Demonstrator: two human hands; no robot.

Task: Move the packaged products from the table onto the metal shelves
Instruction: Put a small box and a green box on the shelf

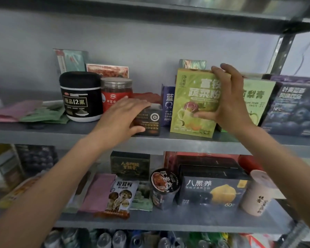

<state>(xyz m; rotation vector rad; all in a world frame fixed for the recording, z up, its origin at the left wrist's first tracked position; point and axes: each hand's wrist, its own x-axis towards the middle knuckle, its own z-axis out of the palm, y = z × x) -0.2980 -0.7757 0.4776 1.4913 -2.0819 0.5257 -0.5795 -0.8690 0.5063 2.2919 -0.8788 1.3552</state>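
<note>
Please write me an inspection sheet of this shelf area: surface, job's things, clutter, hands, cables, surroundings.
Surface: grey metal shelf, crowded with packages.
Job's things: light green cardboard box, upright near the front edge; small black cardboard box beside it.
Clutter: black plastic tub, red-labelled clear jar, flat pink and green pouches.
Hands: right hand grips the green box; left hand rests on the black box, fingers straight.
Cables: one thin dark wire, far right.
Surroundings: lower shelf of more packages; bottles beneath.
</note>
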